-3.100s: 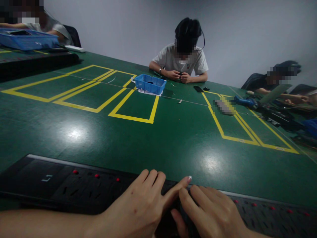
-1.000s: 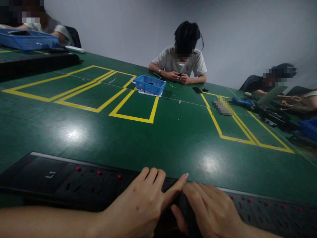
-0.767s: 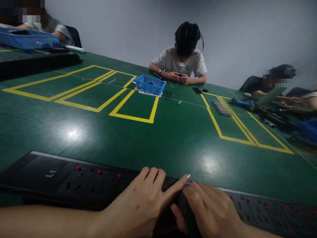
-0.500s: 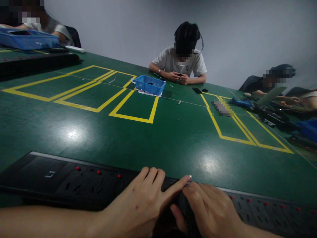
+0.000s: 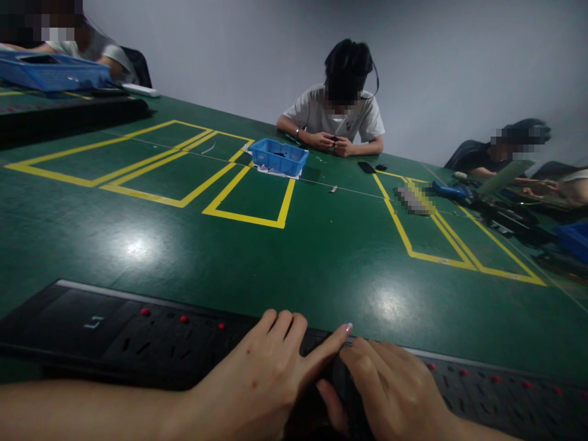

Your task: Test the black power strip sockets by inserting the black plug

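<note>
Over the last three seconds little has changed: my left hand (image 5: pixel 261 367) keeps its hold, while my right hand (image 5: pixel 395 386) has shifted slightly, baring more dark edge between them; I take this as a small adjustment of grip, with the work staying at that middle spot. From the left, what looks like a black power strip (image 5: pixel 92 331) begins at eight o'clock, its end smooth and angular with a pale mark (image 5: pixel 93 323), then narrow slots and round red buttons (image 5: pixel 184 318). It runs under my hands and reappears at four o'clock; whether it is one piece or two, I cannot tell. My left hand, near six o'clock, curls three fingers over it, index finger stretched toward my right. My right hand, at five o'clock, is bent around it, fingertips hidden; how hard either presses I cannot tell. Beyond, the green table (image 5: pixel 285 269) is glossy, outlined in flat yellow tape (image 5: pixel 243 219). Near twelve o'clock sit a moulded blue plastic basket (image 5: pixel 279 164) and, behind it on the right, a co-worker (image 5: pixel 316 113) in a pale shirt, holding a small dark thing (image 5: pixel 335 139).
</note>
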Demonstrator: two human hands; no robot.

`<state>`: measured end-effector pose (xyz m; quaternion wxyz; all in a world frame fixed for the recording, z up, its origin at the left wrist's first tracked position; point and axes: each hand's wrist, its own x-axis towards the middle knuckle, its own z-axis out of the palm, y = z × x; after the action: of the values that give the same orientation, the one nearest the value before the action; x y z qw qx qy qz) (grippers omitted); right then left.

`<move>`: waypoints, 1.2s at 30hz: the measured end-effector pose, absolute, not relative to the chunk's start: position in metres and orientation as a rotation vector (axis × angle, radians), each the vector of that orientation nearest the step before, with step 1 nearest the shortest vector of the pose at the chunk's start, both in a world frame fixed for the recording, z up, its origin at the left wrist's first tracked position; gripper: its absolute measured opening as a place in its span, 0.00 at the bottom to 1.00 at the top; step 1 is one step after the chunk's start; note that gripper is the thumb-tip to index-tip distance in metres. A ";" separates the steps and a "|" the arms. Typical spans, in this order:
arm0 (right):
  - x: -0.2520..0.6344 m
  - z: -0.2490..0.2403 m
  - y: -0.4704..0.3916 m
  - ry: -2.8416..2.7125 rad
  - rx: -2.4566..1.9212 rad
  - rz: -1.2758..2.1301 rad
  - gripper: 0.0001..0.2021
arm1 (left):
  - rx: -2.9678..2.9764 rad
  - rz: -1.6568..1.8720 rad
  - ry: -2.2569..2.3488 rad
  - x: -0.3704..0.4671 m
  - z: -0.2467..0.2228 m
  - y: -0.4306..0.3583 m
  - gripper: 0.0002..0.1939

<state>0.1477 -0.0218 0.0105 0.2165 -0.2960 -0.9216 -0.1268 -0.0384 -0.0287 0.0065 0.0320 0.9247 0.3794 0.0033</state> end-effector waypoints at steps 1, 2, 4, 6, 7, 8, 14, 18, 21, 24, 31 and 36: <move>0.147 0.010 -0.022 -2.544 -0.820 -0.363 0.10 | 2.849 0.014 1.164 -0.038 0.006 -0.028 0.47; 0.147 0.010 -0.022 -2.537 -0.824 -0.370 0.10 | 2.852 0.019 1.162 -0.038 0.006 -0.028 0.46; 0.146 0.010 -0.022 -2.534 -0.825 -0.371 0.10 | 2.853 0.029 1.165 -0.037 0.006 -0.028 0.46; 0.146 0.010 -0.022 -2.537 -0.827 -0.366 0.10 | 2.848 0.028 1.165 -0.037 0.006 -0.028 0.47; 0.147 0.010 -0.022 -2.540 -0.826 -0.362 0.10 | 2.845 0.025 1.166 -0.037 0.006 -0.029 0.48; 0.147 0.010 -0.022 -2.545 -0.824 -0.358 0.10 | 2.842 0.020 1.165 -0.037 0.006 -0.029 0.48; 0.151 0.008 -0.022 -2.563 -0.799 -0.365 0.10 | 2.833 0.001 1.170 -0.038 0.006 -0.028 0.48; 0.151 0.007 -0.023 -2.562 -0.805 -0.354 0.10 | 2.833 0.012 1.171 -0.039 0.006 -0.027 0.48; 0.149 0.007 -0.022 -2.562 -0.816 -0.347 0.08 | 2.820 0.019 1.165 -0.039 0.006 -0.027 0.47; 0.149 0.006 -0.021 -2.561 -0.823 -0.355 0.08 | 2.819 0.029 1.168 -0.039 0.007 -0.028 0.47; 0.150 0.006 -0.023 -2.559 -0.805 -0.344 0.09 | 2.815 0.028 1.165 -0.037 0.005 -0.028 0.49; 0.149 0.008 -0.022 -2.567 -0.805 -0.347 0.08 | 2.788 -0.002 1.161 -0.039 0.005 -0.028 0.51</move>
<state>0.1493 -0.0220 0.0080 0.2127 -0.2901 -0.9247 -0.1250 -0.0387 -0.0280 0.0054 0.0604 0.9215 0.3837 -0.0008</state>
